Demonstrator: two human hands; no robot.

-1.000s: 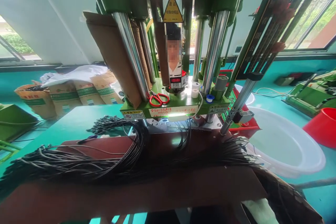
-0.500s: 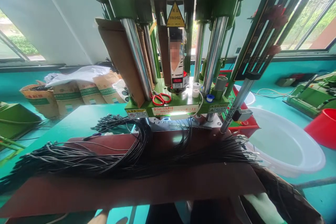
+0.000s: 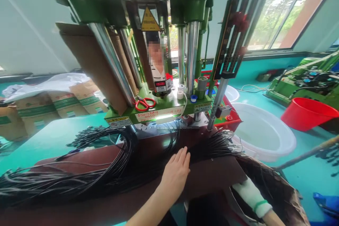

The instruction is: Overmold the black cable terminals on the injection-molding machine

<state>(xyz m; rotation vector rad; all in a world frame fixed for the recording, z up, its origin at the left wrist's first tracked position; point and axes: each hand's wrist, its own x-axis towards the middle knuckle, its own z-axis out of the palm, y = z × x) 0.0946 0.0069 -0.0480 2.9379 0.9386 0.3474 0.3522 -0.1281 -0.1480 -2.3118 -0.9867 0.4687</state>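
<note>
My left hand (image 3: 176,171) is bare and stretches over the brown board, its fingers straight and close together. Its fingertips are at the near edge of a bundle of black cables (image 3: 148,169); whether they press on it I cannot tell. My right hand (image 3: 250,196) wears a white glove with a green cuff band. It is low at the board's right end, beside a dark-lined sack (image 3: 280,190), and its fingers are hidden. The cables run across the brown board (image 3: 217,176), with pale tips at the right. Another loop of cables (image 3: 127,144) curves up at the left.
A green press (image 3: 159,111) with steel columns stands behind the board. Red-handled scissors (image 3: 145,104) lie on its lower plate. At right are a white tub (image 3: 265,134) and a red bucket (image 3: 304,114). Paper sacks (image 3: 63,104) stand at left. A person is visible through the press.
The view has turned to the right. My left hand has come up over the board to the cables. My gloved right hand has come into clearer view at the board's right end.
</note>
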